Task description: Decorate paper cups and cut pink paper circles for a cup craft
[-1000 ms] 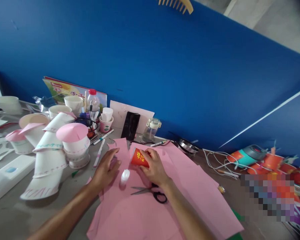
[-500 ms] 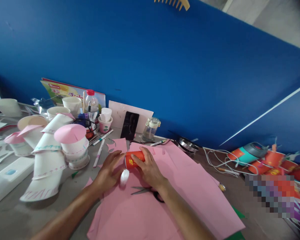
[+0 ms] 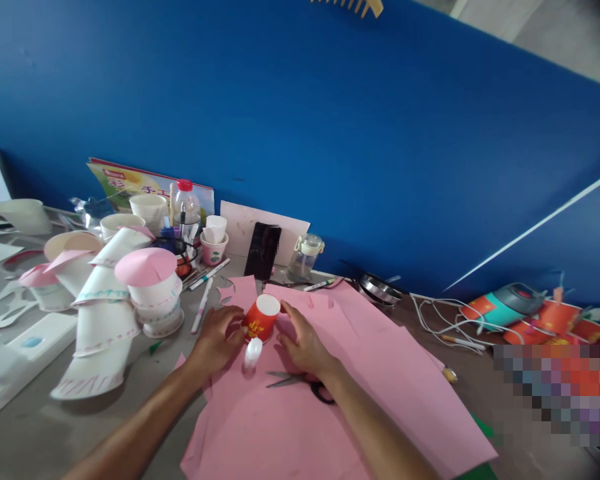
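A red paper cup (image 3: 259, 323) with gold print shows its round white end on top and leans a little to the right. My left hand (image 3: 219, 341) has its fingers bent and its thumb against the cup's left side. On the other side, my right hand (image 3: 307, 341) has finger and thumb spread, with a fingertip close to the cup's upper edge. Just in front of the cup is a small white-capped item (image 3: 253, 352). Black-handled scissors (image 3: 300, 381) lie partly open below my right hand, on pink paper (image 3: 280, 427).
White cups joined in a curve (image 3: 105, 317) and cups with pink cone tops (image 3: 147, 268) are at left. Behind stand a phone (image 3: 263, 251), a glass jar (image 3: 305, 257) and a red-capped bottle (image 3: 185, 200). Cables (image 3: 430, 319) and red cups (image 3: 557, 315) are at right.
The red cup has turned from lying on its side to having its white end up. My right hand has loosened from it and spread its fingers. The view has shifted slightly.
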Available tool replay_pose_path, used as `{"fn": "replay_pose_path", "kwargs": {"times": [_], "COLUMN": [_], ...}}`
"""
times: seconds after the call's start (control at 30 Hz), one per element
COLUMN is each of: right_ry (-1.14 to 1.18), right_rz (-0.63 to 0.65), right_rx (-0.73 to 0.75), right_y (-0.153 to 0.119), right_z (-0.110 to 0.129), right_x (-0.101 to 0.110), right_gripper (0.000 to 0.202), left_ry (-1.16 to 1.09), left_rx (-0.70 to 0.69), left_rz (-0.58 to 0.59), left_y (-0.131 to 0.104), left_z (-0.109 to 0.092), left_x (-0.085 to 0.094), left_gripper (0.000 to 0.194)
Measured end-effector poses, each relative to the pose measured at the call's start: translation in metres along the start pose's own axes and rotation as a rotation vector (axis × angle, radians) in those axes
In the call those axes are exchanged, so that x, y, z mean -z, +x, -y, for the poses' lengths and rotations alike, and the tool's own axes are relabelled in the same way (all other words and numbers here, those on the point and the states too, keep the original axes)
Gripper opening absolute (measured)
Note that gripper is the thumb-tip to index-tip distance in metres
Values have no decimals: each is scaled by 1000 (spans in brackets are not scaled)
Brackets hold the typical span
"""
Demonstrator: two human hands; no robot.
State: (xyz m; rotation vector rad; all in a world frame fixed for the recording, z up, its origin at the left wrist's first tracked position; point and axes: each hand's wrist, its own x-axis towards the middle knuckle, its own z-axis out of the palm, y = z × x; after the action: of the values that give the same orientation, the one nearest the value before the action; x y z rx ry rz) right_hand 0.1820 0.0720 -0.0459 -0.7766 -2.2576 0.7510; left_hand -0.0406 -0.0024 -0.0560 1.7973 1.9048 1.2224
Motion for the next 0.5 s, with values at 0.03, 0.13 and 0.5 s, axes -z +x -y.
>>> {"fn": "replay_pose_path", "kwargs": {"times": [0.03, 0.13, 0.5], "right_ry": [22, 64, -13], "right_rz": [27, 108, 29], "right_rx": [-4, -30, -4], "right_y": [0, 0, 5], "right_z": [2, 9, 8], "right_x": [0, 2, 10], "right_gripper": [72, 74, 43], "left_ry": [2, -21, -7], "left_rx": [11, 39, 5], "left_rz": [5, 36, 149], "left_y": [0, -2, 1], "left_z": [-1, -5, -14], "left_x": [1, 2, 6], "left_gripper": [28, 44, 47]}}
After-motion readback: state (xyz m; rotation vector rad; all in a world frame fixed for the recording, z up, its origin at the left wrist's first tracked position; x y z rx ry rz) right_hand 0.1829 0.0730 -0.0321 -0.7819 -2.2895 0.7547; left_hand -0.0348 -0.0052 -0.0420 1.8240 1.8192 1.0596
